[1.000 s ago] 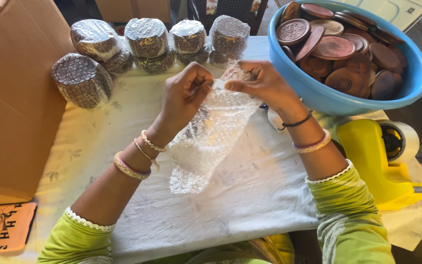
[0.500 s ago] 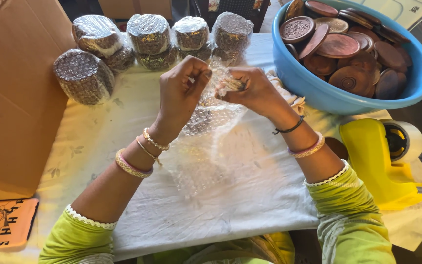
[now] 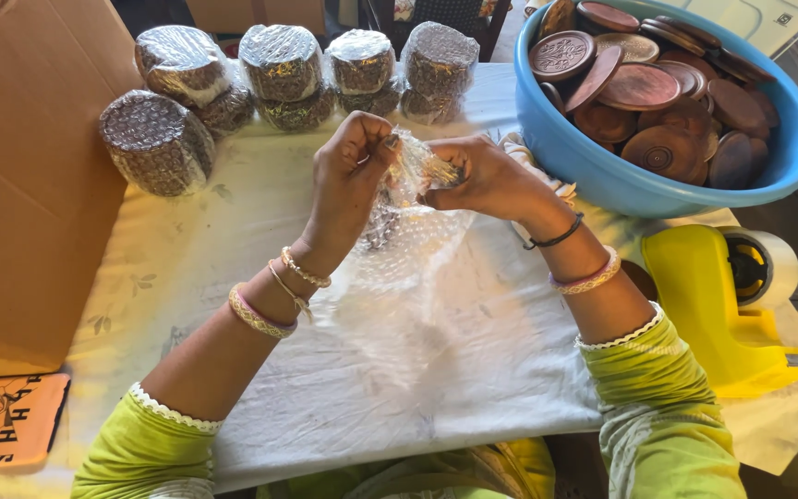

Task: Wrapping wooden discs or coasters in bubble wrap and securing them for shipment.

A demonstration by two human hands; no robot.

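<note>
Both of my hands hold one clear sheet of bubble wrap above the white table cover. My left hand pinches its upper edge from the left. My right hand grips the bunched top edge from the right, fingers closed on it. The rest of the sheet hangs down and spreads over the cover toward me. Bangles sit on both wrists, and green sleeves cover my forearms.
Several round bundles wrapped in bubble wrap stand at the table's far edge. A blue tub holding several brown wooden discs is at the right. A yellow tape dispenser lies near right. A cardboard box stands left.
My hands have drawn closer together and bunched the top of the bubble wrap. The sheet, earlier gathered into a hanging roll, now lies looser and spread on the cover.
</note>
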